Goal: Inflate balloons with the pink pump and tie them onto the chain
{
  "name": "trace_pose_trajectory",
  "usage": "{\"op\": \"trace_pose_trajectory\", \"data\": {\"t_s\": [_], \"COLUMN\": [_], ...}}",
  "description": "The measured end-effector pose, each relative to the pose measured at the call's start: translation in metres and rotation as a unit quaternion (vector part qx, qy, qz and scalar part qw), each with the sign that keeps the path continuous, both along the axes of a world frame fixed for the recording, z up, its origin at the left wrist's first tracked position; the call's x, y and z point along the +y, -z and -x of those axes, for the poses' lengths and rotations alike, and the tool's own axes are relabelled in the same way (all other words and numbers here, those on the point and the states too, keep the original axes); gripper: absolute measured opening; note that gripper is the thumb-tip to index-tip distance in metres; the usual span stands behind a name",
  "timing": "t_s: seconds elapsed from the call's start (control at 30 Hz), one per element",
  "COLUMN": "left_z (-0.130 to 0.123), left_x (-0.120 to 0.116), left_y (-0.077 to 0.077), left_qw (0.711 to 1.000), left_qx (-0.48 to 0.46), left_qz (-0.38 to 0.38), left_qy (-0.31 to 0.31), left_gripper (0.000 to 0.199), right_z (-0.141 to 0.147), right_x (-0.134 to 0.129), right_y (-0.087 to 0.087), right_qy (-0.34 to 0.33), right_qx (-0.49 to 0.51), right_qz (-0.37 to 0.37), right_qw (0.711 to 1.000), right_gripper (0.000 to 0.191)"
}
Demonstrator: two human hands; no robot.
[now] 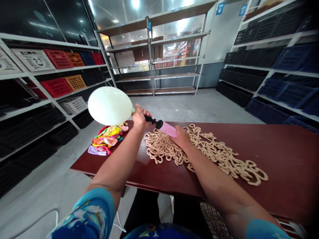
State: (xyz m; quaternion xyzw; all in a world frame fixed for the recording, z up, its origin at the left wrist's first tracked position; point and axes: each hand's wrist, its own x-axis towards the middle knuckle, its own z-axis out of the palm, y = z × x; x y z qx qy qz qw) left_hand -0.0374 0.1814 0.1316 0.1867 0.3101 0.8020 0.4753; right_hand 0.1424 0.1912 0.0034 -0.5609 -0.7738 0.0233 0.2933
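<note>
Holding balloon [110, 105] and pump [168, 128], hands [140, 117] near table's far edge [249, 125]

Balloon pile [107, 138] on table [286, 152] left, pieces [163, 146] right of it; shelves [174, 76] beyond.

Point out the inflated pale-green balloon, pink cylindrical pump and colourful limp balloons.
Inflated pale-green balloon [110, 106], head view, its middle.
Pink cylindrical pump [168, 128], head view, middle of its barrel.
Colourful limp balloons [110, 141], head view, central salmon-pink one.

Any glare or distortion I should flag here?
Head view: white ceiling light blown out; wide-angle stretch skews grey metal rack; glossy dark-red table fades into shadow at the right edge; pale-green oval balloon looks partly washed out.
</note>
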Motion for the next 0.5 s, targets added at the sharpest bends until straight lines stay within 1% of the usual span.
{"op": "trace_pose_trajectory", "data": {"t_s": [0.1,0.17,0.2,0.23,0.3,0.43,0.5], "left_z": [-0.014,-0.013,-0.009,-0.003,0.012,0.049,0.062], "left_x": [0.001,0.001,0.001,0.001,0.0,-0.005,-0.009], "left_y": [0.009,0.008,0.005,0.0,-0.015,-0.052,-0.067], "left_qw": [1.0,0.999,1.0,1.0,0.999,0.999,0.998], "left_qx": [0.001,0.011,0.018,0.025,0.034,0.038,0.044], "left_qz": [0.014,0.012,0.009,0.005,-0.001,-0.012,-0.027], "left_qy": [0.026,0.028,0.024,0.017,0.001,-0.029,-0.04], "left_gripper": [0.045,0.045,0.044,0.044,0.042,0.039,0.038], "right_z": [0.002,0.002,0.002,0.001,0.0,-0.004,-0.005], "right_x": [-0.002,-0.003,-0.003,-0.003,-0.002,0.0,0.0], "right_y": [-0.001,-0.002,-0.002,-0.003,-0.003,-0.005,-0.006], "right_qy": [-0.002,-0.004,-0.004,-0.006,-0.009,-0.005,-0.005], "right_qx": [0.01,0.014,0.015,0.015,0.013,0.018,0.028], "right_qz": [0.005,0.003,0.0,-0.002,-0.004,0.007,0.015], "right_qw": [1.0,1.0,1.0,1.0,1.0,1.0,0.999], "right_gripper": [0.039,0.039,0.039,0.039,0.039,0.038,0.037]}}
